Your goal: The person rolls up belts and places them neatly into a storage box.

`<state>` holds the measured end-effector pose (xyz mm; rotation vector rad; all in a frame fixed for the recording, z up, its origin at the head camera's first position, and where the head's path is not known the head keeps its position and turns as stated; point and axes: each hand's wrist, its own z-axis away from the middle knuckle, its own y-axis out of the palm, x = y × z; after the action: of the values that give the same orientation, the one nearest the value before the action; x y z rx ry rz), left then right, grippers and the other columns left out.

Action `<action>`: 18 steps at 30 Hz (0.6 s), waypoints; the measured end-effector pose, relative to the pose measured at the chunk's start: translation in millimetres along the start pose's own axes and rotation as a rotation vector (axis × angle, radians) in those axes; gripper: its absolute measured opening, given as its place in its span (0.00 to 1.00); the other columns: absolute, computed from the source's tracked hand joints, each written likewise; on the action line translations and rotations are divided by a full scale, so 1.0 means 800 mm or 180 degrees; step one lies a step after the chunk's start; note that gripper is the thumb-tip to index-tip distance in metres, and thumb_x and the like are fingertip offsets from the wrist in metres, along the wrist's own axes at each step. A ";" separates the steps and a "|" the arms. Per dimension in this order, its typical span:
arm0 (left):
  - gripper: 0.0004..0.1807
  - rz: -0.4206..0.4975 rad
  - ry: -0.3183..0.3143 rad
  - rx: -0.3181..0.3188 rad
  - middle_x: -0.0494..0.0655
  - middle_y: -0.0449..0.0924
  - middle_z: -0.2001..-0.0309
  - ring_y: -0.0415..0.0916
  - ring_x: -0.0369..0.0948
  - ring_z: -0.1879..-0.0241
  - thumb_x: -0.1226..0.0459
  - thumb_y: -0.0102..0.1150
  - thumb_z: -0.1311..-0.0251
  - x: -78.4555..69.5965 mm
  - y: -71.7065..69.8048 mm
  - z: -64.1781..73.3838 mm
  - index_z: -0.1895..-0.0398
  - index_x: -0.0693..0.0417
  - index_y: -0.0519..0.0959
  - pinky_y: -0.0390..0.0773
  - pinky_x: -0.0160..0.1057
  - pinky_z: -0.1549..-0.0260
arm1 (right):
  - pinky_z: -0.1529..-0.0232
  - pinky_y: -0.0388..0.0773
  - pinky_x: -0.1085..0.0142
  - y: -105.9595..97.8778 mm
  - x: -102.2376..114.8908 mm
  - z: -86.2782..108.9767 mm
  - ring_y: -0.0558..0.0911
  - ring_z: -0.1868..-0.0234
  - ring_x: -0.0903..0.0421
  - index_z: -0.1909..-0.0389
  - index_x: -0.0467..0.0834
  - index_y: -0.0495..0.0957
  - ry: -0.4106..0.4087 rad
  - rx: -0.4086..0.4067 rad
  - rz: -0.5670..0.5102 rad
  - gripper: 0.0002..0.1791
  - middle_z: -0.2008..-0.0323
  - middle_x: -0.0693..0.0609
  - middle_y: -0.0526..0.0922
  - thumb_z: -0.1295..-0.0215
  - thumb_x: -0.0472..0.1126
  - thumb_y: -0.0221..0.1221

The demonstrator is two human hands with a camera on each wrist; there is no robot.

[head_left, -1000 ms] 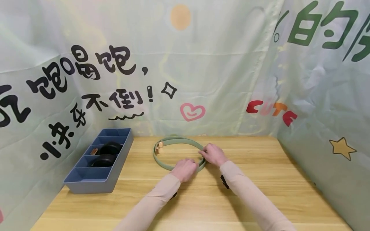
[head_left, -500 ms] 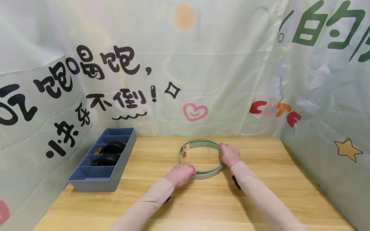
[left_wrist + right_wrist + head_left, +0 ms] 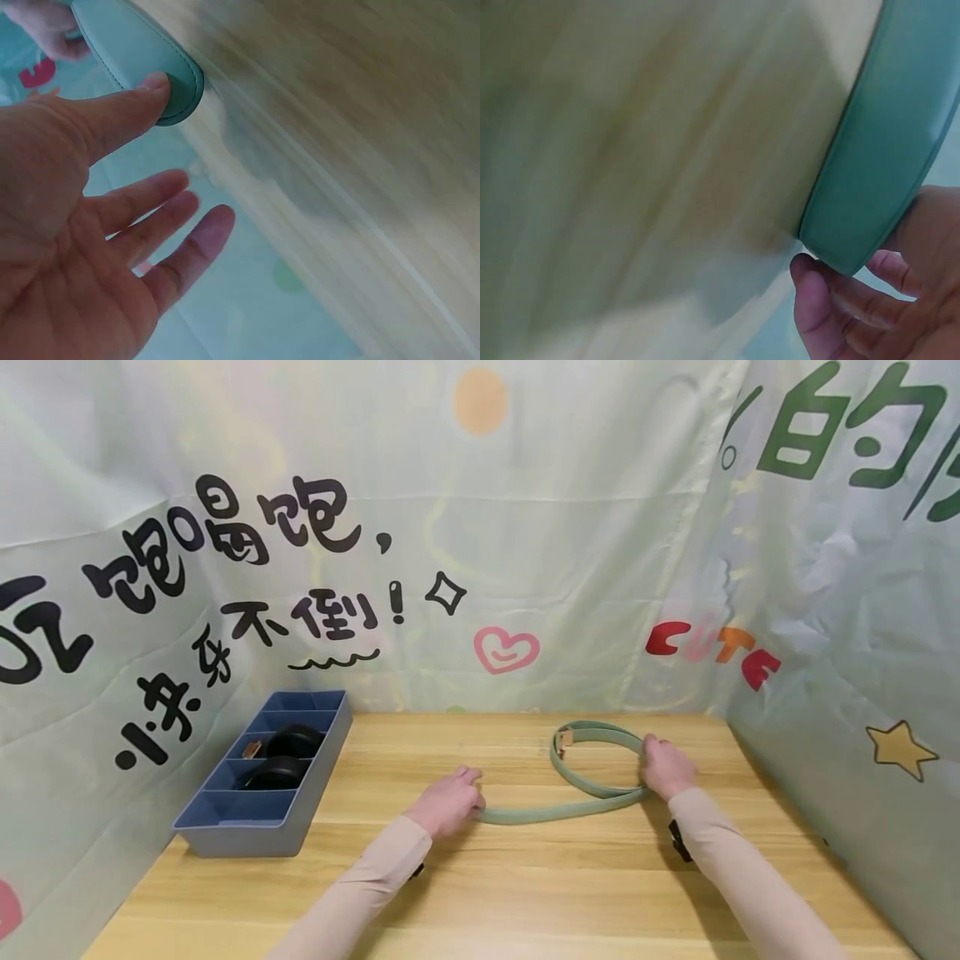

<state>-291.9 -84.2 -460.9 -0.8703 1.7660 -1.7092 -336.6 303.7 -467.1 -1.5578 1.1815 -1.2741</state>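
Note:
A light green belt stands on edge on the wooden table, its right part looped into a coil and its free end stretched to the left. Its gold-coloured buckle sits at the coil's left side. My left hand pinches the free end. In the left wrist view the thumb lies on the rounded, stitched tip of the belt, while three fingers spread away from it. My right hand holds the coil at its right side. The right wrist view has fingertips at the edge of the green strap.
On the left stands a blue-grey divided box. Two black rolled things lie in its middle compartments, with a gold-coloured piece beside them. Printed cloth walls rise behind the table and at both sides.
The belt's coil has moved right with my right hand and become smaller. My left hand has moved left, drawing the belt's free end out of the coil into a nearly straight length.

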 end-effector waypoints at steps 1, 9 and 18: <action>0.05 0.0033 -0.0042 0.0005 0.51 0.76 0.41 0.72 0.47 0.40 0.60 0.64 0.38 0.003 0.000 0.001 0.66 0.41 0.88 0.79 0.43 0.50 | 0.78 0.72 0.47 -0.003 -0.007 0.002 0.80 0.69 0.34 0.62 0.35 0.69 0.0042 0.0002 0.0014 0.14 0.67 0.32 0.79 0.51 0.33 0.60; 0.11 0.0073 -0.0412 -0.0111 0.40 0.77 0.72 0.73 0.38 0.71 0.64 0.61 0.37 0.018 0.000 0.005 0.78 0.44 0.80 0.72 0.37 0.76 | 0.76 0.72 0.44 -0.013 -0.036 0.006 0.78 0.66 0.30 0.62 0.32 0.72 0.0309 -0.0073 0.0131 0.13 0.64 0.30 0.76 0.48 0.34 0.58; 0.04 0.0239 -0.0227 -0.0179 0.41 0.79 0.70 0.76 0.37 0.69 0.63 0.62 0.37 0.015 0.012 0.004 0.70 0.46 0.83 0.75 0.35 0.72 | 0.71 0.73 0.41 0.000 0.024 0.006 0.79 0.63 0.36 0.65 0.39 0.82 -0.0124 -0.0441 0.0239 0.09 0.64 0.37 0.81 0.37 0.38 0.55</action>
<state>-298.4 -95.4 -470.0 -0.8668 1.7841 -1.5689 -330.9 284.9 -463.1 -1.6143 1.3144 -1.1289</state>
